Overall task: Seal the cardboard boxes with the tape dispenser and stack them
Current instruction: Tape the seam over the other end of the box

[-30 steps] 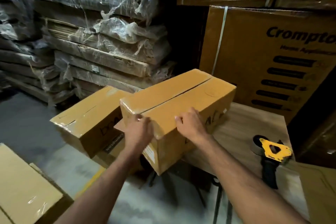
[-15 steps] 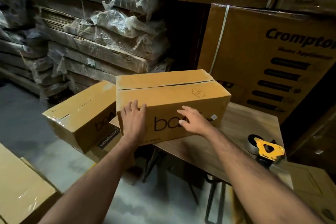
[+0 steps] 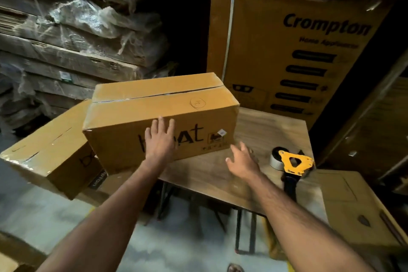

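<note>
Head view: the box [image 3: 159,121] now sits square on the wooden counter [image 3: 271,130], its long printed side facing the person, where half a second ago it was still being turned and a second ago it lay skewed with one corner hanging off the edge. The right hand [image 3: 242,161] has come off the cardboard and hangs just above the counter, between the box and the tape dispenser [image 3: 291,164]; before, it lay flat on the printed side. The left hand [image 3: 161,139] has slid toward the middle of that side.

For the task, I judge the positioning done: the top seam runs the length of the lid and appears untaped, so taping comes next, and the right hand seems headed for the dispenser.

The left fingers [image 3: 162,123] are straight and slightly spread, pressing flat on the box front and gripping nothing. The right fingers [image 3: 237,148] are loosely spread and relaxed, holding nothing and apart from both box and dispenser; motion blur hides whether they brush the counter.

The dispenser lies on the counter's right end, yellow frame up, handle toward the person. A second box [image 3: 50,152] sits tilted at the left, lower than the counter, its corner tucked behind the first box.
</note>
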Action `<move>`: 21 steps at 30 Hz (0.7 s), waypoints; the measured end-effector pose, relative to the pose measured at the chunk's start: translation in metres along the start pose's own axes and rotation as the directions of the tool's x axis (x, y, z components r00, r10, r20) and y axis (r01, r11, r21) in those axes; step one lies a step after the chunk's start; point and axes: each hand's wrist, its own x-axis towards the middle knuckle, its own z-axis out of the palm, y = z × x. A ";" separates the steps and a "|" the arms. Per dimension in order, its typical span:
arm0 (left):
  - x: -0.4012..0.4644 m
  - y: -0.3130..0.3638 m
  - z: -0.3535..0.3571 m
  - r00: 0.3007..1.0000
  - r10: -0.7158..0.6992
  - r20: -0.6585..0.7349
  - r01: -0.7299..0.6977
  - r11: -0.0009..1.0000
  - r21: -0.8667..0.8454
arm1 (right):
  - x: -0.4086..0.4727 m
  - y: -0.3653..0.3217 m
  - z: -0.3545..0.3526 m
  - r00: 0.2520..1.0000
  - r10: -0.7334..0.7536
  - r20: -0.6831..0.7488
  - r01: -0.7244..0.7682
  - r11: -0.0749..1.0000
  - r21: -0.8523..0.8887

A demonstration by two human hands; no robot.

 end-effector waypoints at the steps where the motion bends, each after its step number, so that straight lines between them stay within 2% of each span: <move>1: -0.006 0.023 0.006 0.995 0.090 0.035 -0.087 0.994 -0.058 | 0.001 0.010 0.005 0.998 0.065 -0.002 -0.065 0.998 0.003; 2: -0.010 0.044 0.014 0.978 0.182 0.098 -0.170 0.979 -0.114 | 0.002 0.022 0.011 0.989 0.146 -0.015 -0.146 0.989 0.006; 4: -0.016 0.081 0.027 0.894 0.369 0.253 -0.317 0.922 -0.225 | 0.002 0.048 0.021 0.928 0.361 -0.096 -0.357 0.932 0.060; 7: -0.022 0.122 0.037 0.756 0.552 0.353 -0.445 0.828 -0.341 | -0.005 0.091 0.027 0.749 0.634 -0.193 -0.603 0.773 0.197; 9: -0.023 0.139 0.042 0.739 0.590 0.324 -0.469 0.797 -0.380 | -0.008 0.117 0.030 0.659 0.742 -0.121 -0.695 0.662 0.280; 11: -0.020 0.151 0.045 0.764 0.584 0.274 -0.462 0.792 -0.400 | -0.007 0.140 0.038 0.615 0.787 -0.054 -0.723 0.590 0.359; 13: -0.013 0.159 0.045 0.793 0.556 0.250 -0.429 0.801 -0.418 | -0.005 0.158 0.045 0.627 0.778 0.037 -0.731 0.572 0.372; 14: -0.009 0.162 0.046 0.798 0.546 0.254 -0.416 0.804 -0.424 | 0.001 0.166 0.049 0.601 0.797 0.065 -0.745 0.528 0.407; 16: -0.002 0.168 0.045 0.788 0.553 0.269 -0.420 0.804 -0.422 | 0.008 0.176 0.051 0.577 0.809 0.110 -0.764 0.487 0.423; 18: 0.007 0.172 0.044 0.777 0.569 0.267 -0.446 0.798 -0.405 | 0.013 0.181 0.045 0.559 0.807 0.190 -0.756 0.401 0.518; 19: 0.014 0.175 0.042 0.776 0.577 0.256 -0.462 0.796 -0.391 | 0.018 0.183 0.039 0.576 0.792 0.204 -0.736 0.393 0.551; 21: 0.030 0.182 0.034 0.784 0.576 0.233 -0.474 0.797 -0.375 | 0.030 0.185 0.024 0.650 0.739 0.177 -0.674 0.453 0.583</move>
